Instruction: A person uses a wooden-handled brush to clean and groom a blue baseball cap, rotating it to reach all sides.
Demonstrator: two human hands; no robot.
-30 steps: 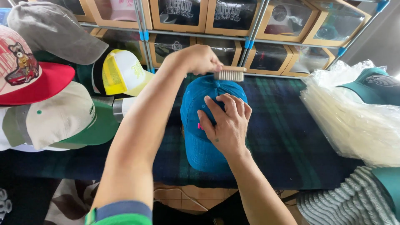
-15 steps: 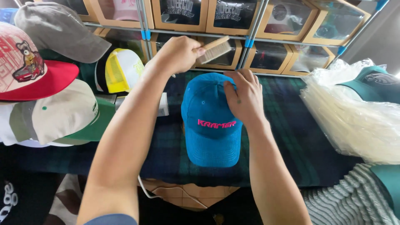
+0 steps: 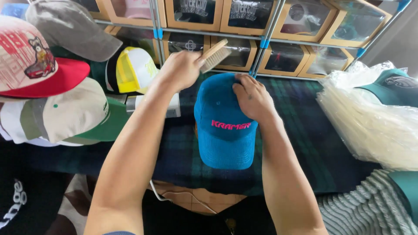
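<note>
A blue corduroy cap [image 3: 224, 130] with pink lettering on its front lies on the dark plaid table cover [image 3: 305, 130], brim toward me. My right hand [image 3: 252, 98] rests on the cap's crown at its right rear and holds it down. Above the cap's far left edge, my left hand [image 3: 180, 69] grips a wooden brush [image 3: 214, 55] with pale bristles. The brush is lifted clear of the cap and tilted.
Several caps hang or lie at the left: a red-and-white one [image 3: 30, 65], a grey one [image 3: 69, 28], a yellow mesh one [image 3: 133, 69], a cream-and-green one [image 3: 65, 113]. Boxed caps fill shelves [image 3: 261, 17] behind. A stack of clear bags [image 3: 370, 117] lies right.
The cap has been turned so that its front and lettering face me. My left hand lifted the brush off the crown, and my right hand shifted from the cap's middle to its rear.
</note>
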